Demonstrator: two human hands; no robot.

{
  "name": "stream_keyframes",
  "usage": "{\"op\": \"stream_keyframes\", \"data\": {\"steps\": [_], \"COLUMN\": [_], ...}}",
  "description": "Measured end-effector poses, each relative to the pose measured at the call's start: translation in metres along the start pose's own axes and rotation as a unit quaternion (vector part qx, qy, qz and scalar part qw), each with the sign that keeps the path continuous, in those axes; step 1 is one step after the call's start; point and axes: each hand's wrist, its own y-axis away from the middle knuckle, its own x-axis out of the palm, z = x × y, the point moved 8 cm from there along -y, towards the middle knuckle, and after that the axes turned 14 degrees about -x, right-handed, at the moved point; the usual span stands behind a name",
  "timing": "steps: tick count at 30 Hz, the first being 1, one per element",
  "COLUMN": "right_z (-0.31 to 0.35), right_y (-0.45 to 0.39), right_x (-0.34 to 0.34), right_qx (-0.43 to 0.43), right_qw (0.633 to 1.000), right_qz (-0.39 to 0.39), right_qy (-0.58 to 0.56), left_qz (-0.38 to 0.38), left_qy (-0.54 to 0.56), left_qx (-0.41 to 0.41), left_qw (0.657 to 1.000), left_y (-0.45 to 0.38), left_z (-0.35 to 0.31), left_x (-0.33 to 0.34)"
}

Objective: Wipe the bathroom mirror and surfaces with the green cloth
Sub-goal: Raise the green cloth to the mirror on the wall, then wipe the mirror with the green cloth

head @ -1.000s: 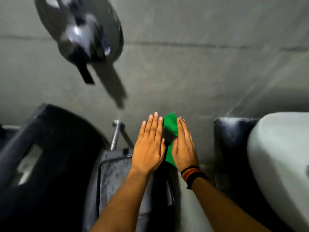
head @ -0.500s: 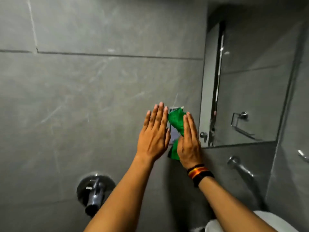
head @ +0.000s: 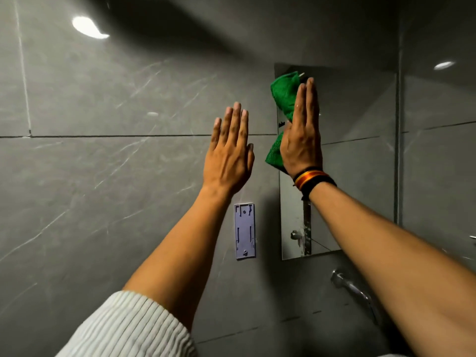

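The green cloth (head: 283, 99) is pressed flat against the upper left corner of the wall mirror (head: 360, 176) by my right hand (head: 302, 135), whose fingers point straight up. Cloth shows above and below the palm on its left side. My left hand (head: 229, 153) is raised beside it, fingers together and upright, held against or just off the grey wall tile (head: 103, 176) left of the mirror, holding nothing. A striped band sits on my right wrist.
A pale plastic mounting bracket (head: 244, 231) is fixed to the wall below my left hand. A chrome tap (head: 353, 287) sticks out of the wall under the mirror. Ceiling lights reflect on the glossy tiles.
Both hands have risen up the wall while the view tilted upward. The cloth moved from beside the bracket onto the mirror's top left corner. The lower wall valve and basin have left the view.
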Motion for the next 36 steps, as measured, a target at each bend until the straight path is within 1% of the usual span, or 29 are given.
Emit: {"op": "stream_keyframes", "data": {"steps": [4,6,8,10,13,15,18,20,23,26,29,32,36], "right_z": [-0.046,-0.067,-0.089,-0.101,-0.1,-0.087,-0.069,-0.067,-0.068,-0.069,-0.069,-0.069,-0.073], "right_y": [0.028,0.063,0.113,0.173,0.273,0.331,0.387,0.399,0.404,0.401,0.386,0.357,0.297], "right_x": [0.012,0.021,0.032,0.045,0.061,0.071,0.087,0.096,0.103,0.106,0.111,0.116,0.124], "right_qx": [0.042,0.098,0.176,0.236,0.294,0.316,0.289,0.251,0.205,0.171,0.154,0.143,0.109], "right_qw": [0.999,0.995,0.982,0.968,0.951,0.942,0.946,0.952,0.954,0.957,0.96,0.962,0.969], "right_qz": [0.013,0.013,0.003,0.005,0.022,0.057,0.129,0.17,0.215,0.225,0.226,0.225,0.214], "right_qy": [-0.003,-0.029,-0.063,-0.086,-0.098,-0.097,-0.066,-0.026,0.034,0.062,0.064,0.054,0.052], "left_qz": [0.037,0.048,0.056,0.06,0.059,0.054,0.054,0.052,0.027,-0.001,-0.018,-0.016,-0.003], "left_qy": [-0.009,-0.026,-0.043,-0.059,-0.069,-0.078,-0.085,-0.089,-0.097,-0.105,-0.103,-0.098,-0.099], "left_qx": [-0.003,0.001,0.011,0.02,0.029,0.036,0.049,0.052,0.05,0.029,-0.003,-0.004,0.005], "left_qw": [0.999,0.998,0.997,0.996,0.995,0.995,0.994,0.993,0.994,0.994,0.994,0.995,0.995], "left_y": [-0.003,-0.003,-0.009,-0.02,-0.038,-0.046,-0.049,-0.046,-0.042,-0.041,-0.04,-0.04,-0.04], "left_z": [-0.01,-0.014,-0.02,-0.023,-0.026,-0.025,-0.025,-0.024,-0.024,-0.02,-0.013,-0.013,-0.013], "left_x": [0.035,0.053,0.073,0.09,0.112,0.12,0.134,0.143,0.15,0.151,0.15,0.149,0.15]}}
